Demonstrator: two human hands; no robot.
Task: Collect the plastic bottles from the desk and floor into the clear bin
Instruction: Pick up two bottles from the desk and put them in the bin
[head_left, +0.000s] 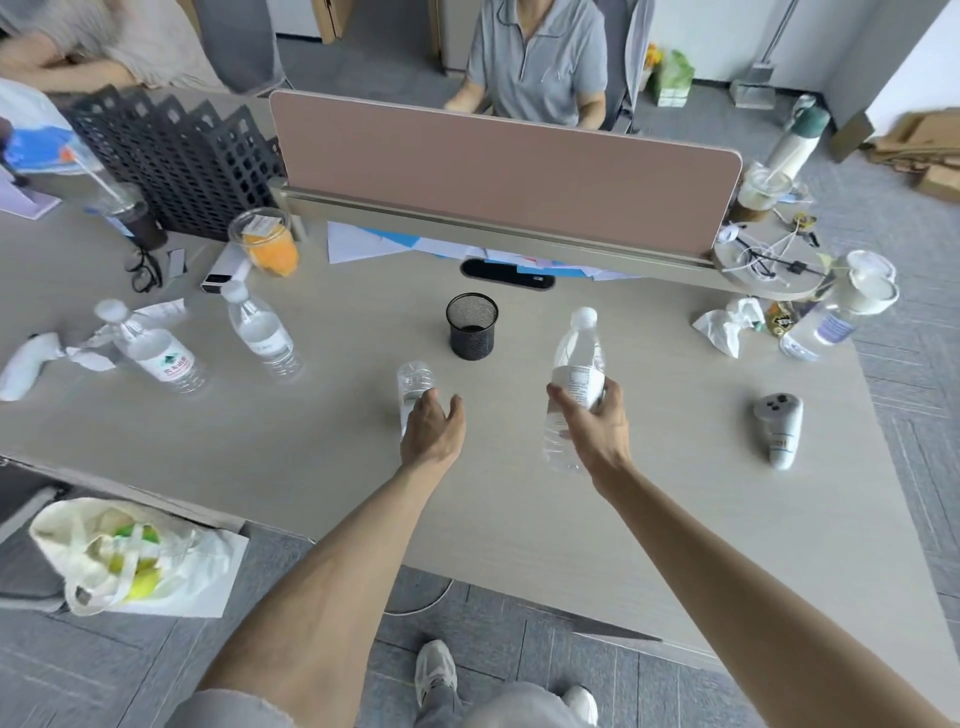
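My right hand (597, 421) grips a clear plastic bottle with a white cap (577, 358), held upright just above the desk (571, 519). My left hand (434, 428) is spread open against a small capless clear bottle (414, 382) standing mid-desk, fingers not closed around it. Two more capped bottles stand at the left: one with a red and white label (156, 348) and one nearer the middle (262, 332). Another bottle (818, 332) lies at the far right by crumpled tissue. The clear bin is out of sight.
A black mesh pen cup (471, 332) stands behind my hands. A white controller (779, 428) lies to the right, a cup of orange drink (267, 241) and glasses (145, 273) to the left. A pink divider (493, 171) closes the back. A white bag (130, 556) sits low left.
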